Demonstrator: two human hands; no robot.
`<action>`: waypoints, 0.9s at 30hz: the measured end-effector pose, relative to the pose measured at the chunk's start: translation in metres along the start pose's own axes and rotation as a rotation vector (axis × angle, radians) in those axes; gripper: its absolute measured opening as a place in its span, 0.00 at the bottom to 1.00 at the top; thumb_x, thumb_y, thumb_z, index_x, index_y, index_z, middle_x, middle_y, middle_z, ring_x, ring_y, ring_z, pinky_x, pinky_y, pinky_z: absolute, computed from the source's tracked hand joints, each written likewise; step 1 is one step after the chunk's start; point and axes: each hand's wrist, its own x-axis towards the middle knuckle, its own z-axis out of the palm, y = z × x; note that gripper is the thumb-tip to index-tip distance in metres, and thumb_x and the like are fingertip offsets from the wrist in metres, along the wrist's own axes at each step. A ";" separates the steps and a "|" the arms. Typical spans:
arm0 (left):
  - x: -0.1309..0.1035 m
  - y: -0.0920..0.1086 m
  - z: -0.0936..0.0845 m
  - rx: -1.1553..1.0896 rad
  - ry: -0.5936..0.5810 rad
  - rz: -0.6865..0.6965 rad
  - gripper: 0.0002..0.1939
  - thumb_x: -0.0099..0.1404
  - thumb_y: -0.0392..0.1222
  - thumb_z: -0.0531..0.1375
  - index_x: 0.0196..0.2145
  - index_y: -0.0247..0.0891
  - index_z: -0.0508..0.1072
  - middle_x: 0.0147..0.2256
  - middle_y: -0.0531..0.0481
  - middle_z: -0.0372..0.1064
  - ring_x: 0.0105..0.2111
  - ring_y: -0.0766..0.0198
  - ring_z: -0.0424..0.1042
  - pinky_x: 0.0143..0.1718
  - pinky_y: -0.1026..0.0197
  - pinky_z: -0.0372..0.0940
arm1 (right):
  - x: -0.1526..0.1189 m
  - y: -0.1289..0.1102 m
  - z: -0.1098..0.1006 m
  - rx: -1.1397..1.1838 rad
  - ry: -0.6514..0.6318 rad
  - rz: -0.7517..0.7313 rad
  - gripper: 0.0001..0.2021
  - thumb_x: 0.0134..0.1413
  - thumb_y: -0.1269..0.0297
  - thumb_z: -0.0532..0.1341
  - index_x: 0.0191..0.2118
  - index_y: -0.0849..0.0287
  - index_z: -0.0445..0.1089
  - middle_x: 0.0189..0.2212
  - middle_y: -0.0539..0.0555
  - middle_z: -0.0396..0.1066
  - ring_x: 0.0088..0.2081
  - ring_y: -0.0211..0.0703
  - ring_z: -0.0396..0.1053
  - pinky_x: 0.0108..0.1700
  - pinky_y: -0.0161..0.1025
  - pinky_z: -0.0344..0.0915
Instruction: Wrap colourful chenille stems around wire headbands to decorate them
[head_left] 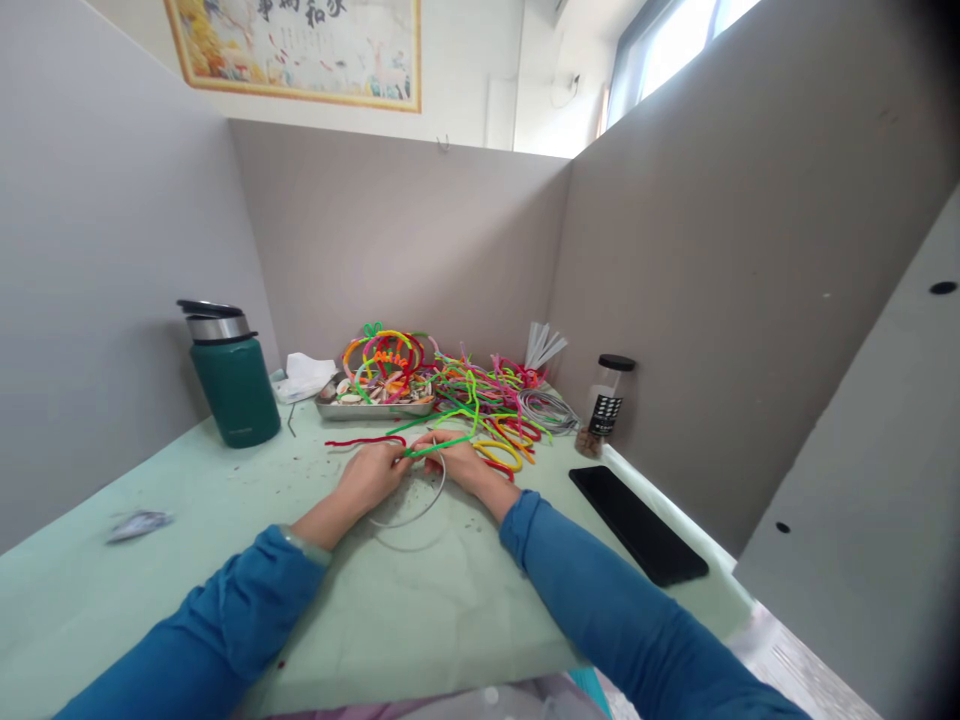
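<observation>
Above the middle of the table, my left hand (pixel 371 476) pinches a fuzzy green pipe cleaner (pixel 450 443) and a dark red pipe cleaner (pixel 364 441) where they come together. My right hand (pixel 459 462) is close beside it, fingers closed at a thin grey wire hoop (pixel 429 508). The hoop hangs below both hands in a curve. Across the back of my right fingers runs the green pipe cleaner, bending up towards the pile behind. The exact crossing of wire and pipe cleaners is partly hidden by my fingers.
Behind my hands stand a metal tray (pixel 375 411) with finished-looking colourful hoops and a heap of pipe cleaners (pixel 487 385). Coiled grey wire (pixel 547 410), a clear jar (pixel 600 410) and a black phone (pixel 637 525) are right. A green bottle (pixel 236 385) and tissue (pixel 307 375) are left. Partitions surround the table.
</observation>
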 end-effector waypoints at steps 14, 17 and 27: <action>-0.001 0.000 0.002 0.021 -0.011 0.023 0.15 0.61 0.52 0.51 0.29 0.40 0.72 0.27 0.48 0.71 0.30 0.61 0.69 0.28 0.63 0.50 | -0.003 -0.003 0.002 0.070 -0.034 0.038 0.15 0.41 0.57 0.66 0.31 0.62 0.66 0.25 0.51 0.72 0.18 0.32 0.63 0.20 0.31 0.61; -0.002 0.002 0.002 0.024 -0.014 0.039 0.15 0.62 0.49 0.50 0.28 0.40 0.71 0.28 0.48 0.71 0.30 0.61 0.69 0.28 0.63 0.50 | -0.004 -0.005 0.003 0.039 -0.024 0.017 0.12 0.43 0.59 0.64 0.30 0.63 0.66 0.25 0.51 0.71 0.18 0.31 0.62 0.20 0.30 0.59; -0.001 0.006 -0.002 -0.027 -0.038 -0.005 0.23 0.67 0.50 0.41 0.30 0.38 0.71 0.31 0.44 0.72 0.33 0.60 0.70 0.31 0.62 0.54 | 0.001 0.003 0.002 -0.004 0.012 -0.018 0.12 0.46 0.58 0.63 0.32 0.62 0.65 0.22 0.48 0.69 0.16 0.30 0.63 0.18 0.28 0.58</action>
